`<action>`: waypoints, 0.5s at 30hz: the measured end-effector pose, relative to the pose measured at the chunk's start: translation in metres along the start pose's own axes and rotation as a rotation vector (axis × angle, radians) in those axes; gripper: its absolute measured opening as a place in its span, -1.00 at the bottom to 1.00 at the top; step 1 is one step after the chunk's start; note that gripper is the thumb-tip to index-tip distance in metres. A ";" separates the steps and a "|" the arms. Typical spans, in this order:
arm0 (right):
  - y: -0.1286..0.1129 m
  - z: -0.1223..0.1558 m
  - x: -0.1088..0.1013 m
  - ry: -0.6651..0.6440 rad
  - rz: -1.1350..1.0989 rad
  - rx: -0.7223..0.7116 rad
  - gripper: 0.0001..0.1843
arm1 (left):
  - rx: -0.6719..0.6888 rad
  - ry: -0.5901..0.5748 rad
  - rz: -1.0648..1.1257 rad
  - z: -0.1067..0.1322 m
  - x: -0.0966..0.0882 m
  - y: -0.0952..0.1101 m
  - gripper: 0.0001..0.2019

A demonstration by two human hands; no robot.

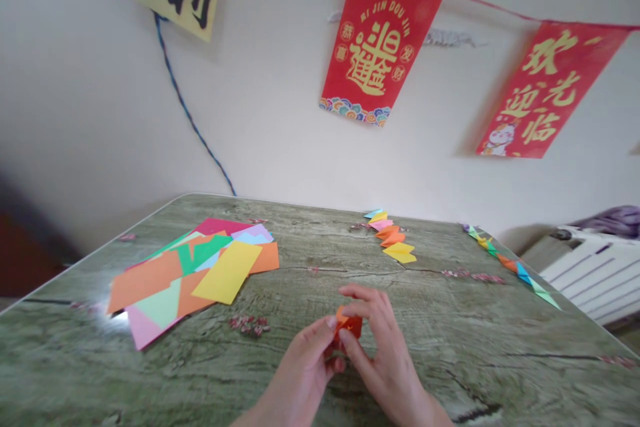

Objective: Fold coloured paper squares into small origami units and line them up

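Left hand [306, 361]: fingers drawn narrow on the orange folded paper [354, 327].
Right hand [384, 341]: fingers pinching the same paper.
Orange folded paper: held between both hands; we cannot tell whether it touches the surface [310, 287].
Coloured sheets [200, 255]: overlapping, left of the orange folded paper, yellow uppermost.
Folded pieces [390, 235]: we see a row beyond the orange folded paper.
Multicoloured strip [509, 263]: well right of that paper.
Red banners [383, 40]: on the wall [280, 113] beyond it.

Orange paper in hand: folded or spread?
Folded: the orange paper is a small, layered piece between the left hand and right hand, partly hidden.
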State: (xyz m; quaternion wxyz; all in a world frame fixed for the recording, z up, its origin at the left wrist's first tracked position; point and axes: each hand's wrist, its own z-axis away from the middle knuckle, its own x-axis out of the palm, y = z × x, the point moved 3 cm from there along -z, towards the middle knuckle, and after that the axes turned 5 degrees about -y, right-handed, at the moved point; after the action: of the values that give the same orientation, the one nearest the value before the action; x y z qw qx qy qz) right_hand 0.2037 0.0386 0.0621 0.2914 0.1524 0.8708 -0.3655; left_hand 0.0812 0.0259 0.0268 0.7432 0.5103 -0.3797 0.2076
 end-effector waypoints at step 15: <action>0.004 -0.002 0.002 0.038 -0.054 0.081 -0.79 | 0.101 0.026 -0.108 0.001 0.002 0.011 -0.76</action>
State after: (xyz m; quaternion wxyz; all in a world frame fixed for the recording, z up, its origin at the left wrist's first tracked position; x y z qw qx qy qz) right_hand 0.2031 0.0427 0.0595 0.2581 0.1473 0.8646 -0.4052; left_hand 0.0740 0.0288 0.0354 0.7317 0.5641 -0.3308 0.1925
